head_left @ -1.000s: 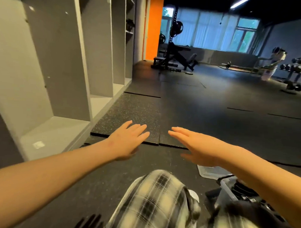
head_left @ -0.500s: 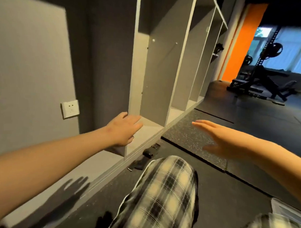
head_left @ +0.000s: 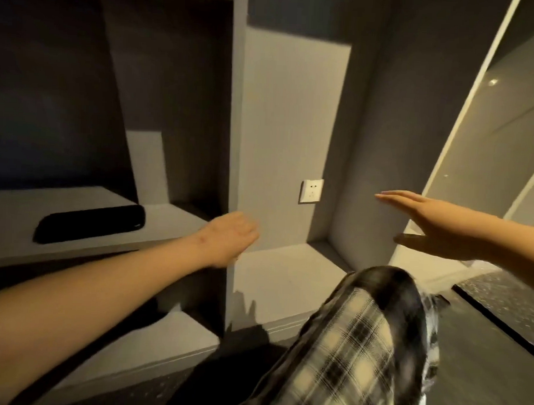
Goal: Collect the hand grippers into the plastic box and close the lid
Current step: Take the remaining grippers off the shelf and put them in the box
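Observation:
No hand gripper and no plastic box shows in the head view. My left hand [head_left: 228, 237] is stretched forward in front of the edge of a grey upright shelf panel [head_left: 235, 140], holding nothing, with its fingers pointing away and partly foreshortened. My right hand [head_left: 434, 226] hovers flat in the air to the right, fingers straight and together, thumb below, holding nothing.
Grey open shelving fills the view. A long black object [head_left: 89, 223] lies on the left shelf board. A white wall socket [head_left: 311, 191] sits in the middle recess. My knee in plaid trousers [head_left: 345, 341] is low in front, with dark rubber floor [head_left: 497, 346] at right.
The view has swung left from the gym floor to the shelving. The plastic box and its lid, seen at lower right one second ago, are out of view. Both hands stay raised and hold nothing.

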